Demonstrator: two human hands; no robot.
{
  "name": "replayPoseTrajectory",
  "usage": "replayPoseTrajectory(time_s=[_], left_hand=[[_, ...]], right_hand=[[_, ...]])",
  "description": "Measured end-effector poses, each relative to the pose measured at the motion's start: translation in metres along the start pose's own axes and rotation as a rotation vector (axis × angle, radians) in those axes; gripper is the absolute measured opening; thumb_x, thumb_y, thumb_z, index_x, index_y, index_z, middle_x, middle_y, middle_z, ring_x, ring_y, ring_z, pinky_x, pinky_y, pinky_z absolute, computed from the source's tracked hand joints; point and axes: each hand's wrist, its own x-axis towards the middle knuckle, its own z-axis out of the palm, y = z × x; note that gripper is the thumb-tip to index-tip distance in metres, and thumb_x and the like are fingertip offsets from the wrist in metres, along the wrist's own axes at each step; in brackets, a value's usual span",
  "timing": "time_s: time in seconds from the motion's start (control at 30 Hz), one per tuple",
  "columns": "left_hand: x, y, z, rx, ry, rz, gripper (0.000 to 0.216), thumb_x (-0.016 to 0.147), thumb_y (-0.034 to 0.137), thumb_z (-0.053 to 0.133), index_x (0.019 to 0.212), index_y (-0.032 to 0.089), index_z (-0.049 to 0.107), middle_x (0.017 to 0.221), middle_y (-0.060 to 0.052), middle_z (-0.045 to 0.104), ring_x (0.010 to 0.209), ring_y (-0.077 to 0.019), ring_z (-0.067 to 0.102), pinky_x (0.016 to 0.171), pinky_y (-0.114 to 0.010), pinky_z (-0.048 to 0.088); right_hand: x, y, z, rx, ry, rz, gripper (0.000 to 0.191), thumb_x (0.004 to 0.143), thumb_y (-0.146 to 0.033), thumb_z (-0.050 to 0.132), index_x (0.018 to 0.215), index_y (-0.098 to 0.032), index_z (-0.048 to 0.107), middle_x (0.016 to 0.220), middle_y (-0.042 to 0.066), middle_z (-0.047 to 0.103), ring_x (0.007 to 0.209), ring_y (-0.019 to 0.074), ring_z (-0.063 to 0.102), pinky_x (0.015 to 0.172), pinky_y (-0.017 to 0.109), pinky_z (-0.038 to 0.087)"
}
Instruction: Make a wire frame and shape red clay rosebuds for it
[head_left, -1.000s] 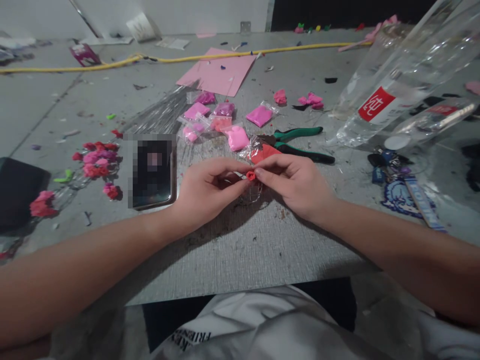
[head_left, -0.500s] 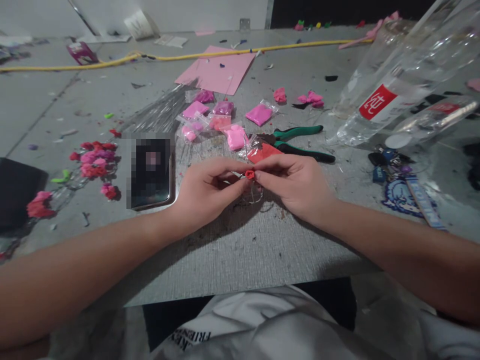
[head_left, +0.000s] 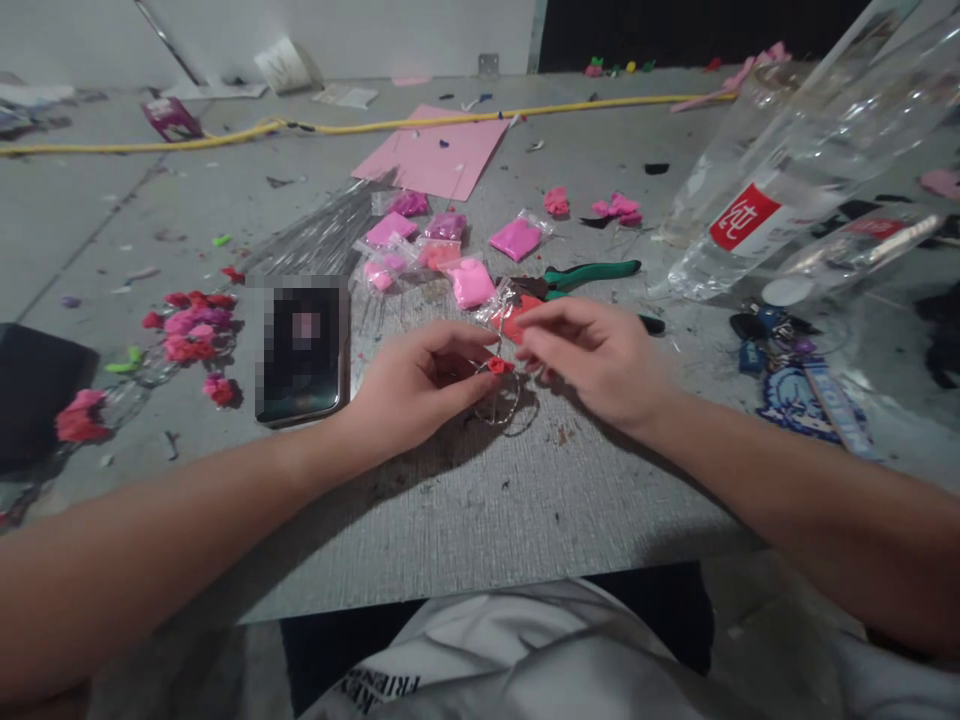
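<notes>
My left hand (head_left: 424,385) pinches a thin twisted wire ring (head_left: 510,412) between thumb and fingers. A small red clay flower (head_left: 498,366) sits on the ring, by the thumb tip. Just right of the flower and apart from it, my right hand (head_left: 592,350) has its thumb and fingertips drawn together; whatever may be between them is too small to make out. Behind the fingertips lies a clear packet of red clay (head_left: 511,320). Green-handled pliers (head_left: 592,272) lie past my right hand, which partly covers them.
Several packets of pink clay (head_left: 472,284) lie ahead, near a bundle of wires (head_left: 315,235) and a pink sheet (head_left: 435,150). A phone (head_left: 304,350) and clay flowers (head_left: 196,325) are on the left. Plastic bottles (head_left: 750,230) and keychains (head_left: 799,395) are on the right.
My right hand has drawn back a little from the red flower, and its fingers no longer touch it. The flower has shifted slightly down, and more of the wire ring shows.
</notes>
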Motion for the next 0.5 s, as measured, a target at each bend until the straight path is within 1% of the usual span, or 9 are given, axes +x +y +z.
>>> replayPoseTrajectory(time_s=[0.03,0.1,0.13,0.17,0.23,0.3,0.4,0.47,0.5], left_hand=[[0.000,0.001,-0.002,0.033,-0.044,-0.001,0.040,0.086,0.031,0.081,0.121,0.016,0.070,0.097,-0.007,0.080,0.074,-0.0156,0.076,0.063,-0.024,0.061],[-0.002,0.003,-0.005,0.143,-0.164,0.021,0.039,0.090,0.030,0.077,0.125,0.017,0.067,0.098,-0.006,0.080,0.078,-0.0151,0.076,0.068,-0.024,0.061],[-0.002,0.004,-0.006,0.210,-0.231,0.046,0.037,0.091,0.029,0.075,0.126,0.017,0.067,0.098,-0.005,0.080,0.081,-0.0152,0.077,0.071,-0.024,0.061],[-0.002,0.006,-0.007,0.280,-0.295,0.079,0.036,0.093,0.028,0.073,0.127,0.018,0.067,0.099,-0.004,0.081,0.085,-0.0154,0.077,0.074,-0.025,0.060],[-0.001,0.010,-0.009,0.424,-0.393,0.152,0.035,0.094,0.027,0.071,0.129,0.019,0.067,0.103,-0.004,0.082,0.092,-0.0164,0.077,0.082,-0.026,0.059],[0.003,0.015,-0.011,0.560,-0.472,0.221,0.038,0.095,0.027,0.070,0.133,0.019,0.067,0.108,-0.005,0.082,0.100,-0.0190,0.076,0.089,-0.030,0.057],[0.011,0.028,-0.027,0.740,-0.575,0.300,0.038,0.096,0.024,0.063,0.133,0.018,0.069,0.118,-0.008,0.079,0.112,-0.0235,0.072,0.097,-0.034,0.054],[0.017,0.035,-0.046,0.865,-0.572,0.274,0.037,0.095,0.024,0.057,0.128,0.020,0.072,0.123,-0.008,0.077,0.111,-0.0241,0.072,0.098,-0.034,0.053],[0.019,0.038,-0.057,0.950,-0.536,0.229,0.036,0.095,0.027,0.056,0.126,0.021,0.073,0.121,-0.008,0.077,0.108,-0.0247,0.073,0.097,-0.036,0.053]], right_hand=[[0.005,0.002,-0.006,-0.032,0.036,-0.021,0.012,0.093,-0.030,0.071,0.095,-0.019,0.077,0.078,0.002,0.075,0.062,0.0133,0.063,0.053,0.028,0.050],[0.017,0.008,-0.018,-0.095,0.174,-0.113,0.009,0.093,-0.024,0.068,0.088,-0.020,0.075,0.071,0.001,0.072,0.059,0.0128,0.061,0.053,0.027,0.048],[0.022,0.012,-0.024,-0.119,0.237,-0.123,0.010,0.093,-0.022,0.067,0.084,-0.020,0.073,0.066,0.000,0.069,0.057,0.0129,0.059,0.052,0.028,0.046],[0.027,0.015,-0.028,-0.157,0.254,-0.122,0.011,0.092,-0.022,0.066,0.083,-0.020,0.072,0.064,0.000,0.067,0.056,0.0133,0.058,0.051,0.028,0.045],[0.034,0.019,-0.033,-0.259,0.228,-0.147,0.009,0.090,-0.022,0.067,0.083,-0.020,0.071,0.067,0.000,0.068,0.059,0.0146,0.060,0.054,0.029,0.045],[0.036,0.021,-0.034,-0.382,0.172,-0.186,0.007,0.089,-0.021,0.068,0.083,-0.020,0.072,0.074,0.002,0.072,0.065,0.0159,0.062,0.060,0.031,0.047],[0.035,0.019,-0.032,-0.496,0.128,-0.230,0.009,0.087,-0.018,0.067,0.081,-0.020,0.073,0.078,0.002,0.075,0.068,0.0173,0.065,0.065,0.032,0.049],[0.034,0.019,-0.032,-0.508,0.125,-0.236,0.009,0.086,-0.017,0.067,0.080,-0.020,0.072,0.076,0.002,0.075,0.068,0.0175,0.065,0.065,0.032,0.048],[0.034,0.019,-0.031,-0.505,0.127,-0.235,0.009,0.086,-0.016,0.066,0.079,-0.020,0.073,0.075,0.002,0.074,0.067,0.0175,0.065,0.065,0.032,0.048]])
